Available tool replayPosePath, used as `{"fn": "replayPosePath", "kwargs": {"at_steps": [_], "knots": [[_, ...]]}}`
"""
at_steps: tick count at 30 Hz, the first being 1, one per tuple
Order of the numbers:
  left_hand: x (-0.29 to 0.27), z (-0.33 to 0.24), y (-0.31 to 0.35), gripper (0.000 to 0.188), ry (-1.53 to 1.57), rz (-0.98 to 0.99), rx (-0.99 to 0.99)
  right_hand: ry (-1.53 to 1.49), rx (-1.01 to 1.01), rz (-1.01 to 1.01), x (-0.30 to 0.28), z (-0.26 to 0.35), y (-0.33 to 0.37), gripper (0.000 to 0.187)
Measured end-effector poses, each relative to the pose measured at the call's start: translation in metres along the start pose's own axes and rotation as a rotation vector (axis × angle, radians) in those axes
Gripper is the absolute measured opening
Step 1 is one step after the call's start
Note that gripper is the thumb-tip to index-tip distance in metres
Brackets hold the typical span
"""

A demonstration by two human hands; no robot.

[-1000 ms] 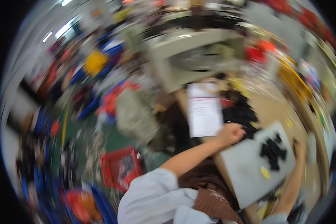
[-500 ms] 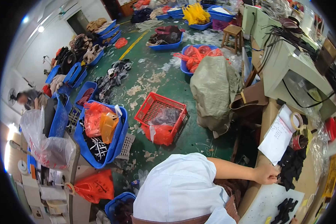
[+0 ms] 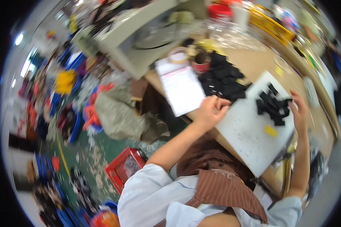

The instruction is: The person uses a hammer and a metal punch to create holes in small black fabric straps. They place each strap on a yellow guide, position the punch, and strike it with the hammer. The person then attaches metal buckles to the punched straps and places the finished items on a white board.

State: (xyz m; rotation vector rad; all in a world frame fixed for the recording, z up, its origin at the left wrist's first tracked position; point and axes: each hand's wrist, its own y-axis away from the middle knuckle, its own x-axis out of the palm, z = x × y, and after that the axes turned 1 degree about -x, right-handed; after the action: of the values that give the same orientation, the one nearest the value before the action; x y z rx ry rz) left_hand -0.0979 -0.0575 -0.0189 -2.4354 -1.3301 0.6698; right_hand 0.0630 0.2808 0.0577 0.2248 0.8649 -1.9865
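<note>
— Where are the hands, taking the white board (image 3: 250,128) as the mark?

— The left hand (image 3: 210,111) rests at the board's left corner, fingers curled in; whether it pinches anything I cannot tell. The right hand (image 3: 300,113) lies open at the board's right edge, fingertips touching the small black pieces (image 3: 272,106) heaped on the board's upper part.

— Anything else nearby?

— A yellow tag (image 3: 270,131) lies on the board below that heap. A bigger black pile (image 3: 223,79) sits on the wooden table (image 3: 261,60) just above the board, with a paper sheet (image 3: 181,86) to its left
</note>
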Motion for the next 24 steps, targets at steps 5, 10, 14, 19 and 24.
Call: {"fn": "replayPosePath", "kwargs": {"at_steps": [5,10,14,19,24], "knots": [[0.026,-0.039,-0.054,0.040,-0.251,0.375,0.185,-0.285,0.361,-0.180,-0.036,0.039,0.061,0.017],[0.085,-0.015,-0.097,0.015,-0.132,0.586,0.627,-0.055,0.522,0.189,0.001,0.057,0.124,0.016],[0.096,-0.014,-0.112,0.015,-0.387,0.780,0.421,0.348,0.304,0.001,0.015,0.059,0.145,0.027],[0.081,-0.015,-0.095,0.022,-0.418,0.674,0.373,0.526,0.119,0.027,0.022,0.068,0.175,0.037],[0.073,-0.032,-0.068,0.028,-0.359,0.600,0.304,0.452,0.111,0.080,0.013,0.065,0.177,0.034]]}}
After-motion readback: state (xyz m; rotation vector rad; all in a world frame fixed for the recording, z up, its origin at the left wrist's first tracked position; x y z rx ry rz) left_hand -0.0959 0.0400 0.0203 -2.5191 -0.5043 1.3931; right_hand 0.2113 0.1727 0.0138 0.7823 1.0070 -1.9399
